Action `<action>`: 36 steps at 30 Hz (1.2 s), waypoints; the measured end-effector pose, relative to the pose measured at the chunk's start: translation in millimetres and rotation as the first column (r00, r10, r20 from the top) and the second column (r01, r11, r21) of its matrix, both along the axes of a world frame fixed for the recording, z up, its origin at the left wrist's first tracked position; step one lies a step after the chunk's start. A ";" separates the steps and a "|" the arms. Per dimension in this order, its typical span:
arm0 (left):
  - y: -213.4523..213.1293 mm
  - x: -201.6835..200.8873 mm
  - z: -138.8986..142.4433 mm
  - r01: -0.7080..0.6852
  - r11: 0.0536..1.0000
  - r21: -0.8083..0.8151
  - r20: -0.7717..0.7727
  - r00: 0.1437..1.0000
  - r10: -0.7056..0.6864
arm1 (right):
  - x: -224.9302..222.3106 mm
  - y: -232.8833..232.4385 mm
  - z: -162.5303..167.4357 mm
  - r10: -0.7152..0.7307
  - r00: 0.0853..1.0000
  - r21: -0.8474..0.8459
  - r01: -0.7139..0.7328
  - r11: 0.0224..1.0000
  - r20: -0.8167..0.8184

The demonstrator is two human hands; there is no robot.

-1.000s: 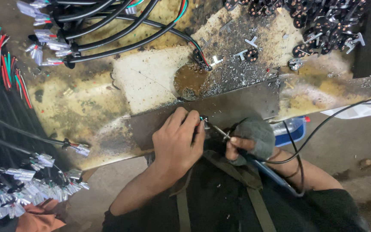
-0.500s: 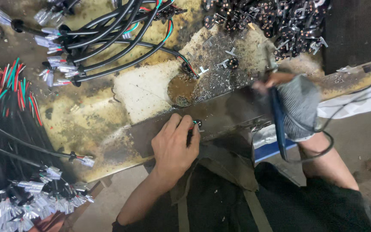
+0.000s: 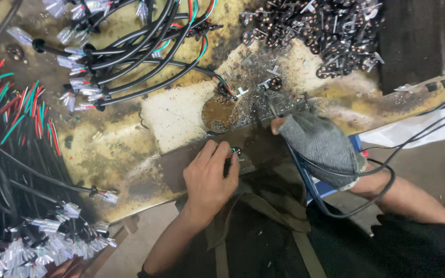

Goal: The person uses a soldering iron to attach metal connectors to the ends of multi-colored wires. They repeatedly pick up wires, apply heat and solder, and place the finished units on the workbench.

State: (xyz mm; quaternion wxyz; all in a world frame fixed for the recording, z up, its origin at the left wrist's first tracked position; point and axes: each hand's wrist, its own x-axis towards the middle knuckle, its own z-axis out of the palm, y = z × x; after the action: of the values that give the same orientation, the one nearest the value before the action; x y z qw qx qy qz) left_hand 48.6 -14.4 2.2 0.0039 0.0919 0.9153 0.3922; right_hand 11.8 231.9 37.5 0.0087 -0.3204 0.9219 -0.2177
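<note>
Left hand [image 3: 209, 180] pinches wired connector [image 3: 234, 153]; gloved right hand [image 3: 323, 146] grips soldering iron (tip hidden) just beside; slip risks burn.

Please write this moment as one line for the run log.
left hand: pinches small part with coloured wires on dark strip | right hand: gloved, holds soldering iron, tip above bench

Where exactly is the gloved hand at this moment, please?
In the head view, the gloved right hand is right of centre at the bench's front edge, right of the bare left hand, below the pile of small dark parts.
</note>
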 end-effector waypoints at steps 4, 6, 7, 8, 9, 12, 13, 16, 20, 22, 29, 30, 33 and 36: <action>-2.1 0.7 5.2 0.007 1.000 -0.002 -0.010 1.000 -0.007 | -6.6 -7.4 1.2 -0.010 0.999 0.148 0.003 0.989 0.051; -4.9 1.3 4.2 -0.002 1.000 -0.004 -0.007 1.000 0.002 | -4.5 -15.6 -7.0 0.081 0.995 0.245 -0.094 0.965 0.062; -5.2 1.8 3.1 -0.005 1.000 -0.003 -0.003 1.000 0.005 | 1.6 -20.2 -10.6 0.082 0.994 0.260 -0.097 0.961 0.069; -5.8 2.2 1.8 -0.008 1.000 -0.002 0.000 1.000 0.008 | 9.5 -25.0 -13.7 0.083 0.994 0.275 -0.101 0.956 0.075; -4.9 2.7 0.4 -0.011 1.000 -0.005 0.005 1.000 0.011 | 16.8 -28.9 -15.9 0.084 0.994 0.294 -0.101 0.950 0.072; -0.4 1.5 -1.6 -0.016 1.000 -0.012 -0.024 1.000 0.015 | 23.6 -30.8 -13.1 0.134 0.971 0.380 -0.051 0.923 -0.195; 1.0 2.7 -0.9 -0.013 1.000 -0.013 -0.028 1.000 0.013 | 18.4 -24.3 -8.5 0.071 0.995 0.292 -0.049 0.955 -0.064; 4.2 1.2 1.9 0.002 1.000 -0.013 -0.026 1.000 -0.002 | -19.1 -2.3 3.6 -0.108 0.966 0.071 0.094 0.993 0.234; 5.5 -6.3 -1.6 -0.022 1.000 -0.005 -0.004 1.000 0.022 | -34.3 -10.1 -10.2 -0.361 0.882 -0.142 0.416 0.898 0.303; 7.6 -8.1 -5.6 -0.027 0.999 -0.018 0.032 0.999 0.028 | -14.4 -24.5 -27.4 -0.333 0.856 -0.327 0.470 0.820 0.395; 16.7 -9.8 -5.8 -0.017 1.000 -0.019 0.054 0.998 0.018 | 24.3 -39.9 -68.2 -0.302 0.926 -0.520 0.377 0.766 0.226; 17.2 -8.6 -4.0 -0.018 1.000 -0.016 0.046 0.999 0.019 | 22.8 -38.0 -67.3 -0.289 0.933 -0.548 0.360 0.755 0.214; 16.3 -5.2 -1.3 -0.032 0.999 -0.022 0.028 0.999 0.032 | 19.9 -38.2 -61.6 -0.272 0.914 -0.558 0.401 0.727 0.302; 21.7 3.7 -0.8 -0.102 0.994 -0.035 0.029 0.994 0.103 | 20.1 -41.1 -57.6 -0.301 0.897 -0.465 0.428 0.775 0.324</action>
State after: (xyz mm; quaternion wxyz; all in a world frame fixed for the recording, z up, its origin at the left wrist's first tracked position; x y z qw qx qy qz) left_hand 52.3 7.3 1.5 -0.0007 0.0387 0.9251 0.3777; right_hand 31.9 190.7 -20.1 -0.0144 -0.0970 0.8638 -0.4942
